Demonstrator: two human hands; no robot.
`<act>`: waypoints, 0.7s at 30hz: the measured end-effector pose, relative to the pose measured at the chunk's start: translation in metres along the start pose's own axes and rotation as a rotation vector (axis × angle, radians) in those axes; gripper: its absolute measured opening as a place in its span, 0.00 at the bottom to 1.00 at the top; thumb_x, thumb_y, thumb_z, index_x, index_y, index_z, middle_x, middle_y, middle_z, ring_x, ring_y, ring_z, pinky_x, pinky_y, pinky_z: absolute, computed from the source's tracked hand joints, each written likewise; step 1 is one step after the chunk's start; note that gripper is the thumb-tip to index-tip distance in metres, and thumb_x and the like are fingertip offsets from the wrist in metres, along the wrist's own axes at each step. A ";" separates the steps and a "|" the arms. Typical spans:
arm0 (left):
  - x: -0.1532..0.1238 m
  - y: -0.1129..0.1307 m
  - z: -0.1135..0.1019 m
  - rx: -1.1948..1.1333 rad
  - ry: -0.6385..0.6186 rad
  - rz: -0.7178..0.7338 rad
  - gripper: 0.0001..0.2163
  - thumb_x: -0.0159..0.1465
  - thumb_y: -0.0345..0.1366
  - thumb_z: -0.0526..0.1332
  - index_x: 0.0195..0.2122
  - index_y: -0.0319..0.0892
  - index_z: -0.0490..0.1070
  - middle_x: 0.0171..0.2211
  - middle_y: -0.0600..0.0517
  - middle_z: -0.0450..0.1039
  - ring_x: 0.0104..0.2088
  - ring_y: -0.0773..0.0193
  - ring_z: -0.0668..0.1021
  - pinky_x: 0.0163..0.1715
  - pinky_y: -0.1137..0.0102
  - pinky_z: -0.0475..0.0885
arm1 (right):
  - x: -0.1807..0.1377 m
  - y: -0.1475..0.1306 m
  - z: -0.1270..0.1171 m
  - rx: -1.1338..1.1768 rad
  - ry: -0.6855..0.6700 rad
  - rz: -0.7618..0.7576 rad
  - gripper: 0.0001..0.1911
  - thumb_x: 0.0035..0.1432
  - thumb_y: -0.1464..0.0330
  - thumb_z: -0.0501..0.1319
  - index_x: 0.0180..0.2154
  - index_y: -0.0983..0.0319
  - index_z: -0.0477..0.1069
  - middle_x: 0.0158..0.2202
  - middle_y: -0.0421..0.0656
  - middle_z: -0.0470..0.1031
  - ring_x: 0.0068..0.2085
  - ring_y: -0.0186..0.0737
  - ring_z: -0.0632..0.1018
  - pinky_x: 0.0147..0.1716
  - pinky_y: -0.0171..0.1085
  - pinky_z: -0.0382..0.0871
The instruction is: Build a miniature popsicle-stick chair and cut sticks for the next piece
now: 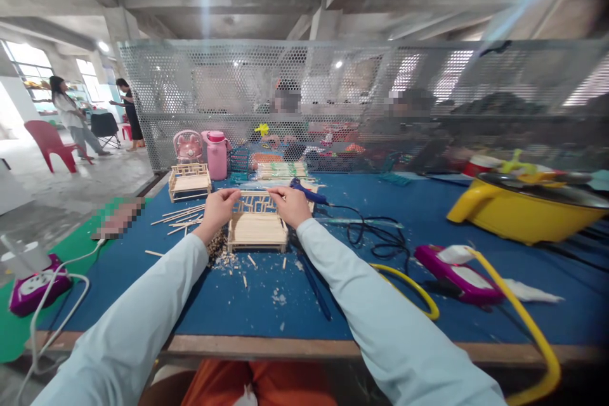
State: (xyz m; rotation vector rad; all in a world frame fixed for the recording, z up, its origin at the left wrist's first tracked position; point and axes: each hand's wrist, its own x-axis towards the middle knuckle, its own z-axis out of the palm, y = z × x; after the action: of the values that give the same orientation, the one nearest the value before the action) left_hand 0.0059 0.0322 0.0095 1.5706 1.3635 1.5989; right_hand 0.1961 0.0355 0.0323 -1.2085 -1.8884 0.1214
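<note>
A small model bench made of pale wooden sticks (257,229) stands on the blue table mat, its latticed back facing me. My left hand (219,210) is closed in a pinch at the left end of a thin wooden stick (254,192) along the top of that back. At the stick's right end, my right hand (291,204) pinches too. Whether the stick is joined to the back cannot be made out. Just beyond my right hand lies a blue glue gun (308,193). A blue-handled tool (316,288) rests below my right forearm, its head hidden.
Another stick bench (190,184) stands back left, near a pink bottle (217,157). Loose sticks (183,216) and wood scraps (219,250) lie left. A purple power strip (451,274), yellow cable (518,304) and yellow pan (518,209) occupy the right. A perforated screen (214,82) closes the back.
</note>
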 end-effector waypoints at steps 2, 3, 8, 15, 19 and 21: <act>0.000 0.000 0.001 -0.008 -0.002 -0.004 0.12 0.52 0.41 0.62 0.32 0.38 0.76 0.31 0.48 0.78 0.33 0.60 0.76 0.38 0.67 0.68 | 0.000 0.000 0.001 0.006 -0.002 -0.003 0.11 0.54 0.70 0.55 0.35 0.62 0.76 0.38 0.43 0.79 0.41 0.38 0.77 0.44 0.36 0.67; 0.000 0.000 0.001 -0.013 -0.003 -0.005 0.12 0.52 0.41 0.62 0.32 0.38 0.76 0.31 0.48 0.78 0.33 0.60 0.76 0.38 0.67 0.68 | 0.000 -0.001 0.001 0.009 -0.002 -0.004 0.11 0.54 0.70 0.55 0.35 0.62 0.76 0.38 0.43 0.79 0.41 0.38 0.77 0.44 0.36 0.67; 0.001 0.002 -0.011 -0.059 0.032 -0.072 0.17 0.57 0.40 0.57 0.46 0.40 0.70 0.41 0.46 0.75 0.33 0.66 0.75 0.32 0.72 0.69 | 0.003 -0.001 -0.020 0.071 0.131 0.038 0.18 0.53 0.68 0.55 0.46 0.63 0.69 0.44 0.46 0.75 0.36 0.36 0.76 0.40 0.36 0.68; -0.010 -0.004 -0.037 0.029 -0.131 -0.173 0.08 0.45 0.28 0.62 0.27 0.41 0.76 0.28 0.49 0.77 0.30 0.61 0.75 0.36 0.68 0.69 | -0.019 -0.003 -0.056 -0.039 -0.410 0.304 0.25 0.53 0.52 0.51 0.14 0.61 0.62 0.12 0.40 0.67 0.15 0.32 0.67 0.17 0.32 0.60; -0.013 -0.005 -0.037 0.124 -0.331 -0.037 0.07 0.45 0.31 0.62 0.26 0.43 0.77 0.29 0.51 0.78 0.35 0.58 0.76 0.43 0.65 0.67 | -0.031 -0.013 -0.044 0.014 -0.650 0.407 0.20 0.51 0.54 0.56 0.16 0.61 0.61 0.13 0.38 0.67 0.13 0.31 0.66 0.13 0.30 0.56; -0.013 -0.004 -0.036 0.129 -0.375 0.023 0.08 0.47 0.34 0.62 0.29 0.43 0.77 0.30 0.51 0.78 0.36 0.57 0.76 0.44 0.65 0.67 | -0.031 -0.017 -0.039 0.059 -0.591 0.401 0.16 0.50 0.58 0.57 0.17 0.61 0.60 0.13 0.37 0.66 0.14 0.31 0.67 0.14 0.29 0.56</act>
State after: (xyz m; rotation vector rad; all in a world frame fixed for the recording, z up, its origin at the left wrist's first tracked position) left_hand -0.0261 0.0115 0.0065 1.8548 1.2627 1.1682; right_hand 0.2163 -0.0110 0.0455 -1.6190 -2.0749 0.8225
